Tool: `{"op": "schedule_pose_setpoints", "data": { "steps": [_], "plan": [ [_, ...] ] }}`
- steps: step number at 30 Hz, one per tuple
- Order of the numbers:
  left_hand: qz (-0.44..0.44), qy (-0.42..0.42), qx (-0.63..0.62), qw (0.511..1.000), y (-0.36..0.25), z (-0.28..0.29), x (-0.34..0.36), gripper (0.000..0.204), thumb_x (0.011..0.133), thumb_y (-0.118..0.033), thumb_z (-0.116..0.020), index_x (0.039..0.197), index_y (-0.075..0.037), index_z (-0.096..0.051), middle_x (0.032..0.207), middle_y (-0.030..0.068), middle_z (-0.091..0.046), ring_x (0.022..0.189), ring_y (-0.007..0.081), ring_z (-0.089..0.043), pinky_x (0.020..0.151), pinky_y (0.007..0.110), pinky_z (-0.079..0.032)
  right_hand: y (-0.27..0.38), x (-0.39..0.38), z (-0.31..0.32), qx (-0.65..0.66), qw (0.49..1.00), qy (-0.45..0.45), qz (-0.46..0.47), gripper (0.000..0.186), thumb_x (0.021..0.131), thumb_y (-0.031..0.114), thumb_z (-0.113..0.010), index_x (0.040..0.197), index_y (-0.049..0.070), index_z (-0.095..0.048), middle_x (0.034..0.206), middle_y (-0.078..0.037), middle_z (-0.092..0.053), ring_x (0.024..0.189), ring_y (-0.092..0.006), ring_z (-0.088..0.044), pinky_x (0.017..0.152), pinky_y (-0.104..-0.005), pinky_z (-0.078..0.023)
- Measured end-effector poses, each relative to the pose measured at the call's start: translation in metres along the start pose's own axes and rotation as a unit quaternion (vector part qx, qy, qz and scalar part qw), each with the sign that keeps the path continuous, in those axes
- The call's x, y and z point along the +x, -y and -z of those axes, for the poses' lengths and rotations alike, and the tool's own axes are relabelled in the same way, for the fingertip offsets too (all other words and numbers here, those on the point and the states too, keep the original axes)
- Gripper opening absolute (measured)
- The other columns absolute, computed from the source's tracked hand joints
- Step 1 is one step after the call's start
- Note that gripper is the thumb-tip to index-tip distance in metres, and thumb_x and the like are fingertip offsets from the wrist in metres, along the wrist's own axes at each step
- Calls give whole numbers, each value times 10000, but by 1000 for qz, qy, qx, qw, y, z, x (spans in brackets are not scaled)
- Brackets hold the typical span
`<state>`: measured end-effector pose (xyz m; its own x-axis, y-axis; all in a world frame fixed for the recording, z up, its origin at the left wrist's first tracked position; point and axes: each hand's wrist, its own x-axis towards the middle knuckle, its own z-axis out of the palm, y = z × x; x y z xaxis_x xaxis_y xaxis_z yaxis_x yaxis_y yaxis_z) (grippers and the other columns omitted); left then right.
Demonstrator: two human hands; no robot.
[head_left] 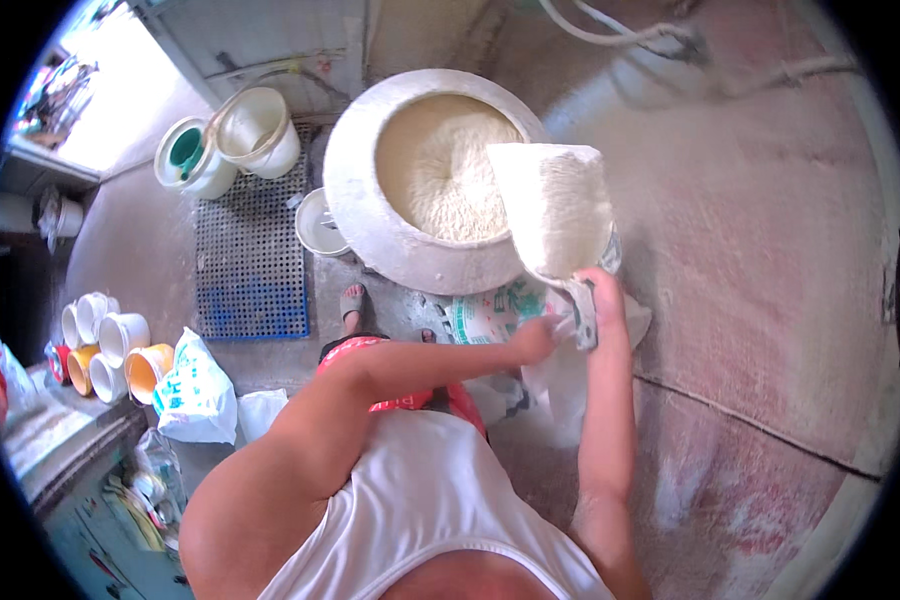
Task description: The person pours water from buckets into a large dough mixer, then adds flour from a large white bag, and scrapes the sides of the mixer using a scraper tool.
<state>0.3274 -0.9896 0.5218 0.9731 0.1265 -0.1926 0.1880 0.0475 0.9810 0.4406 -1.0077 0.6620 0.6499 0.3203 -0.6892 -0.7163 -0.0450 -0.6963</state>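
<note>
My right hand (604, 292) is closed around the handle of a large scoop (555, 205) heaped with pale flour. The scoop's front edge reaches over the right rim of a big, round, thick-rimmed mixing bowl (355, 165). Inside the bowl lies a cream-coloured mass of flour or dough (450, 170) with a rippled surface. Just left of the scoop's handle is my left hand (536, 341), its fingers closed on the white edge of a flour sack. That sack (485, 312), white with green print, stands below the bowl, partly hidden by my arms.
Two white buckets (260, 135) stand at upper left by a perforated mat (250, 250), one with a green scoop (187, 150) inside. A small white bucket (320, 225) sits against the bowl. Several tubs (122, 338) and a white plastic bag (195, 390) rest on the left bench.
</note>
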Motion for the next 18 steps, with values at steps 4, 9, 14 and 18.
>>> {"op": "schedule_pose_setpoints", "data": {
  "steps": [4, 9, 14, 18],
  "plan": [
    [32, 20, 44, 998, 8, 3, 8, 464, 783, -124, -582, 1234, -19, -551, 886, 204, -652, 804, 309, -640, 745, 407, -497, 14, 51, -53, -307, 934, -33, 177, 420, 679, 50, -584, 1071, -100, -563, 959, -188, -658, 849, -314, -661, 724, -361, -530],
    [-11, -7, 29, 999, 5, -4, 6, 479, 747, -55, -579, 1224, -22, -560, 918, 214, -657, 844, 305, -646, 777, 395, -496, 14, 100, -78, -495, 801, -72, 329, 591, 661, 75, -582, 1219, -96, -484, 1071, -274, -627, 1000, -406, -614, 884, -394, -474],
    [-22, -4, 12, 1000, 8, -2, 12, 491, 736, -30, -546, 1227, -21, -558, 956, 236, -651, 880, 321, -645, 812, 394, -492, 15, 80, -123, -623, 656, -128, 406, 687, 695, 104, -554, 1335, -62, -366, 1130, -326, -577, 1067, -451, -557, 928, -445, -444],
    [-55, -28, 42, 997, 11, -8, 15, 499, 730, -22, -515, 1227, -24, -560, 995, 247, -643, 943, 355, -632, 842, 418, -485, 20, 66, -135, -637, 652, -143, 386, 698, 704, 118, -556, 1355, -37, -354, 1137, -322, -573, 1060, -449, -561, 929, -457, -442]
  ]
}}
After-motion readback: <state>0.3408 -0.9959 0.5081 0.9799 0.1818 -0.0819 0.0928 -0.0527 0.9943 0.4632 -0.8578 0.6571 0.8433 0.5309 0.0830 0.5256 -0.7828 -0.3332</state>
